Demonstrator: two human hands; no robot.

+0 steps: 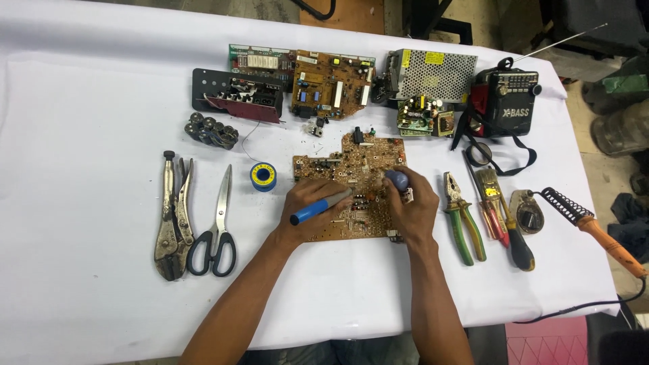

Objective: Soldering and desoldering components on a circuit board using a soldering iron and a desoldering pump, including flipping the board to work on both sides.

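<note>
A brown circuit board (351, 165) lies flat on the white-covered table (88, 135) in front of me. My left hand (307, 206) grips a blue-handled tool (318, 207) whose grey tip points right onto the board's middle. My right hand (412, 203) rests on the board's right part and holds a tool with a rounded blue-grey head (397, 179). A small white piece (407, 195) shows beside my right fingers. Both forearms reach in from the near edge of the table.
Locking pliers (169, 216), scissors (216, 230) and a blue solder spool (263, 176) lie left. Green-handled pliers (463, 220), a brush (488, 189), screwdrivers and an orange-handled soldering iron (595, 226) lie right. Other circuit boards (331, 84), a metal power supply (433, 74) and a black radio (510, 101) line the back.
</note>
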